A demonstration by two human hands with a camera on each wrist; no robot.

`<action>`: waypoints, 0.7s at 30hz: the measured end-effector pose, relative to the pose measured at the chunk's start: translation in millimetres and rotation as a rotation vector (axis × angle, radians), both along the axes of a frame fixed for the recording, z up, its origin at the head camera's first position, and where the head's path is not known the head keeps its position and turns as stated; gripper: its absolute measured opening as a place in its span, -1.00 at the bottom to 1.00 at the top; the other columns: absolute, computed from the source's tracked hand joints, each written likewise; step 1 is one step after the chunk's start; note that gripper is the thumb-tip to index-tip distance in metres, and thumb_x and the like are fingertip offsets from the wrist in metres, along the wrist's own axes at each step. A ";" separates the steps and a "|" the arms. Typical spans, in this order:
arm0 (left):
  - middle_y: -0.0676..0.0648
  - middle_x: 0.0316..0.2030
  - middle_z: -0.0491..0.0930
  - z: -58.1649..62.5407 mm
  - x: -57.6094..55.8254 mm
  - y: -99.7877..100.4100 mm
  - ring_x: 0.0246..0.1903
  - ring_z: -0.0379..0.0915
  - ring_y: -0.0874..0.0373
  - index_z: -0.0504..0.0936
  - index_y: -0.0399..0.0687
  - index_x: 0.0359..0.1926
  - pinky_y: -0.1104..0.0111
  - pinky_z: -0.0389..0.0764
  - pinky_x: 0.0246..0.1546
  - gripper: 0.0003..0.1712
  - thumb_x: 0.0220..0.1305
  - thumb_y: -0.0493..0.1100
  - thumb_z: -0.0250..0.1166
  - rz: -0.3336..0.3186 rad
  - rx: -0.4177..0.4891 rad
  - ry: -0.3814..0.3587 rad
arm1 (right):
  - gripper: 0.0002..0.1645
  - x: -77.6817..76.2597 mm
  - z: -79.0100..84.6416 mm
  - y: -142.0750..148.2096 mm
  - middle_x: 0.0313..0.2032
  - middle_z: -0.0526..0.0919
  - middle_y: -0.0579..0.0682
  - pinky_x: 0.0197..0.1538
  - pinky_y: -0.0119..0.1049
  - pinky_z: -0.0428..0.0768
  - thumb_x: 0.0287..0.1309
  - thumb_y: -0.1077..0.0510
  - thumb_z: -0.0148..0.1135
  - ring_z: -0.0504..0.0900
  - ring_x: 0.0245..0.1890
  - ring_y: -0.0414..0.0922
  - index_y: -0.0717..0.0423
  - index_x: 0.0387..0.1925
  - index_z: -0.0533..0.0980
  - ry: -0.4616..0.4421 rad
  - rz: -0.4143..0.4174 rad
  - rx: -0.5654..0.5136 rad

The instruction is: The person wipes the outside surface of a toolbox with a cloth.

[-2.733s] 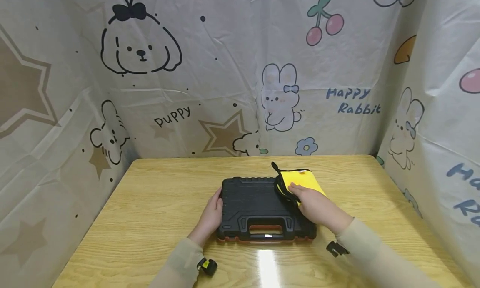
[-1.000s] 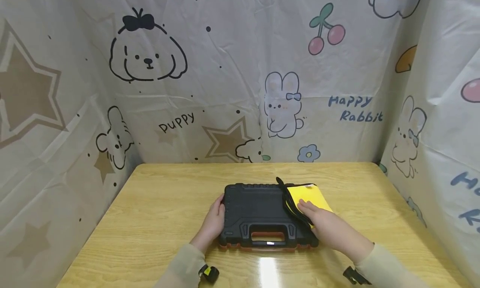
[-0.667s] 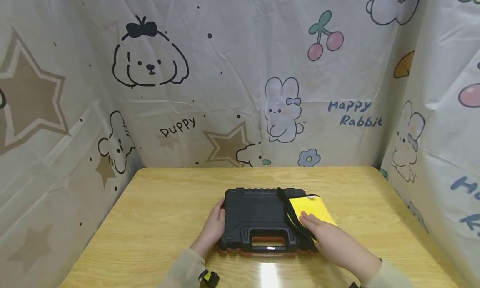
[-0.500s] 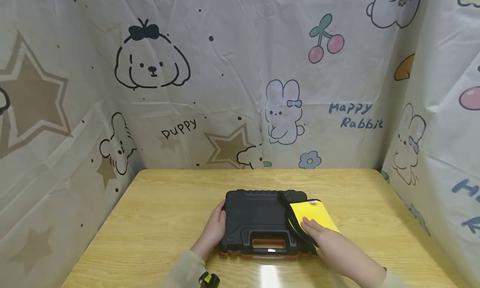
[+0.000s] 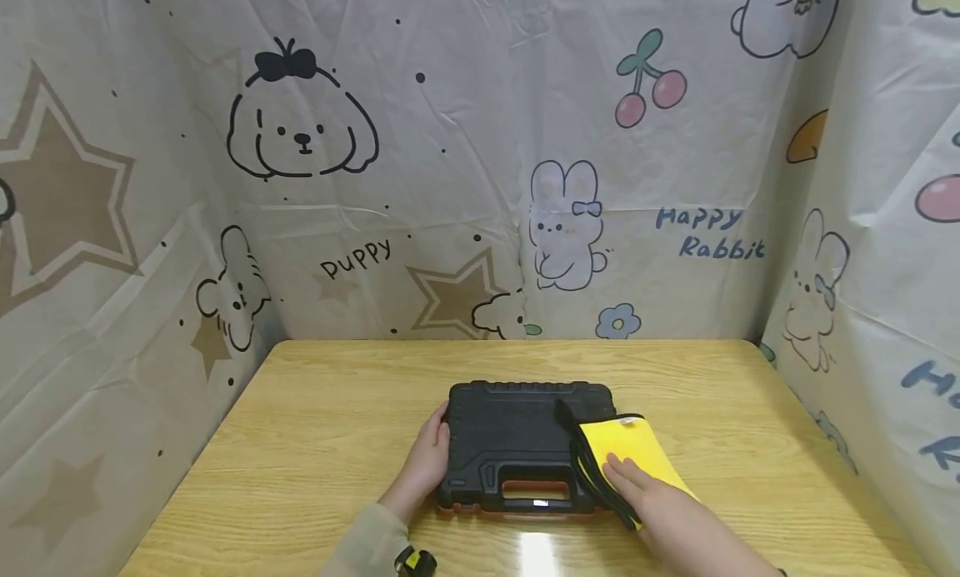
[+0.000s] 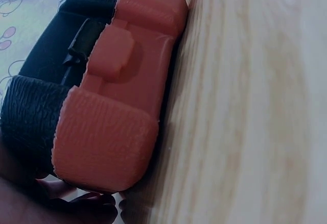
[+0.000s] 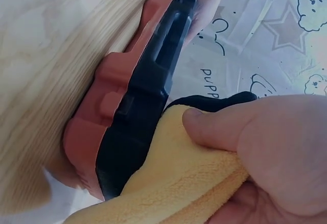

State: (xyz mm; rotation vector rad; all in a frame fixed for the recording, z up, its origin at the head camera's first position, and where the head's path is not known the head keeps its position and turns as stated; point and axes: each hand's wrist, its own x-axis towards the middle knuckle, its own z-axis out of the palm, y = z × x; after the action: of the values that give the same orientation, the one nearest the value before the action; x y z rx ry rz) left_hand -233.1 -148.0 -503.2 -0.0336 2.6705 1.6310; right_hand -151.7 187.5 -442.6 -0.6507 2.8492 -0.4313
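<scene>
A black plastic tool case (image 5: 510,431) with an orange-red lower half (image 6: 104,140) lies flat on the table, its carry handle towards me. My left hand (image 5: 424,459) holds the case's left side; the left wrist view shows fingers at the near corner. A folded yellow cloth (image 5: 632,448) with black edging lies over the right part of the lid and hangs past its edge. My right hand (image 5: 660,506) grips this cloth, the thumb on top and the other fingers mostly hidden under the folds (image 7: 173,170).
The light wooden table (image 5: 337,418) carries the case near its middle. Behind and at both sides hangs a white curtain (image 5: 450,185) printed with cartoon animals. A black wrist device (image 5: 415,560) sits at the left sleeve.
My right hand has drawn the yellow cloth towards me along the lid's right side. The left hand has stayed at the case, which lies in place. The head view has tilted up somewhat.
</scene>
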 end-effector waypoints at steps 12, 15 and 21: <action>-0.48 0.51 0.12 -2.2 -0.4 -1.0 0.52 0.02 -0.42 0.12 -0.29 0.58 -0.26 0.14 0.49 -0.42 0.66 -0.22 -0.19 0.006 -0.019 0.005 | -0.11 6.8 -3.7 -5.5 0.45 0.44 0.11 0.17 0.04 0.65 0.01 0.54 0.37 0.42 0.44 0.20 0.22 0.43 0.39 -0.071 -0.011 0.020; -0.49 0.50 0.13 -1.2 -0.4 -0.8 0.51 0.03 -0.43 0.12 -0.30 0.58 -0.26 0.15 0.49 -0.42 0.66 -0.22 -0.19 0.005 -0.021 0.007 | -0.09 8.0 -5.2 -4.3 0.43 0.45 0.15 0.03 -0.06 0.70 -0.06 0.56 0.37 0.44 0.41 0.24 0.26 0.41 0.40 -0.064 0.012 0.006; -0.49 0.51 0.13 -1.6 -1.3 -0.2 0.52 0.02 -0.43 0.12 -0.29 0.58 -0.26 0.14 0.49 -0.42 0.66 -0.22 -0.19 0.010 -0.020 -0.003 | -0.13 11.9 -7.6 -1.2 0.40 0.48 0.18 -0.01 -0.15 0.73 -0.02 0.53 0.36 0.50 0.35 0.27 0.28 0.40 0.41 -0.034 0.061 -0.001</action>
State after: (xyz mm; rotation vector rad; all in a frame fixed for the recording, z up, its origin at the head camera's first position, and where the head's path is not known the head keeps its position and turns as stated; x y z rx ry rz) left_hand -234.4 -148.1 -504.7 -0.0493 2.6893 1.6050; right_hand -139.9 186.4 -450.2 -0.7213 2.7887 -0.4295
